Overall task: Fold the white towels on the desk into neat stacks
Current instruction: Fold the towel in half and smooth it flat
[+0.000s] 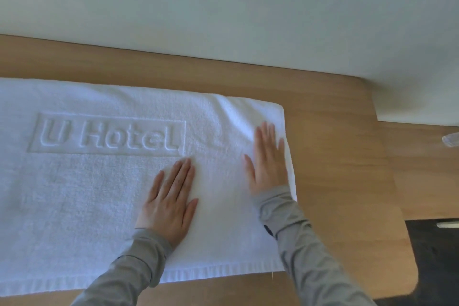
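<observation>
The towel (pixel 87 194) is nubbly white terry cloth with embossed lettering; the desk (pixel 335 156) is smooth matt wood.

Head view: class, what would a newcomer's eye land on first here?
A large white towel spread flat across the left of the wooden desk, with an embossed U Hotel logo in its far half. Next, the left hand and right hand pressing flat on the towel's right end, fingers straight.

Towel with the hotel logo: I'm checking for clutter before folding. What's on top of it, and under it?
Only the left hand and right hand lie flat on the towel. The desk shows past its edges; whatever is beneath the cloth is hidden.
</observation>
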`<action>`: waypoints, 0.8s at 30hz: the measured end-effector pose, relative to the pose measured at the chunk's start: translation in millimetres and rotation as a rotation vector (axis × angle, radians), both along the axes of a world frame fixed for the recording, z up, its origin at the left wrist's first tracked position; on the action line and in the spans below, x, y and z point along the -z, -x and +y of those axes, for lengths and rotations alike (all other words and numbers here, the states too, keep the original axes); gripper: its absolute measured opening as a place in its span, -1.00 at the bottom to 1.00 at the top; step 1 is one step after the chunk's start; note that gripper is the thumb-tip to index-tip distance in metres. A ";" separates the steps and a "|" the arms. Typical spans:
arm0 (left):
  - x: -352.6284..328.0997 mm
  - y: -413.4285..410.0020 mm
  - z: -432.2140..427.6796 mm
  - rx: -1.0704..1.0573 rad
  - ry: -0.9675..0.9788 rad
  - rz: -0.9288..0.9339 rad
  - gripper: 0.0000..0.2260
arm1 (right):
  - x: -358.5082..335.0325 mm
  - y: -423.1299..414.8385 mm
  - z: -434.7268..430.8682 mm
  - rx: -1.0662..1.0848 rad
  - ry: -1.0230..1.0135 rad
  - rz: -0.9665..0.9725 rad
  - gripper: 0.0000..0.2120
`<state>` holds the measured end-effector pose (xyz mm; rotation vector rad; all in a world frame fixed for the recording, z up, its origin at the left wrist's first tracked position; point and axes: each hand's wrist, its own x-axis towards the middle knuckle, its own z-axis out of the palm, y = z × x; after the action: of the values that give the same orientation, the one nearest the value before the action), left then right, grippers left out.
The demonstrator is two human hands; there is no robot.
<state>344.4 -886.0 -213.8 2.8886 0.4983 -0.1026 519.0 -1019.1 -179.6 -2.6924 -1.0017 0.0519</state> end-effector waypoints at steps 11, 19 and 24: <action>2.1 1.5 2.1 0.007 -0.010 -0.027 -0.46 | 43.4 -105.2 37.5 -0.256 0.303 -0.017 -0.44; 3.0 1.9 1.9 0.001 -0.013 -0.022 -0.46 | 27.9 -144.9 21.7 0.431 -0.275 0.298 -0.53; 1.6 1.8 1.4 0.000 -0.017 -0.030 -0.47 | 13.0 -161.7 25.9 0.763 -0.435 0.562 -0.68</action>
<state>342.7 -884.7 -215.4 2.9022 0.4955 -0.0547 680.7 -993.1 -192.6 -2.2640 0.1786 0.3638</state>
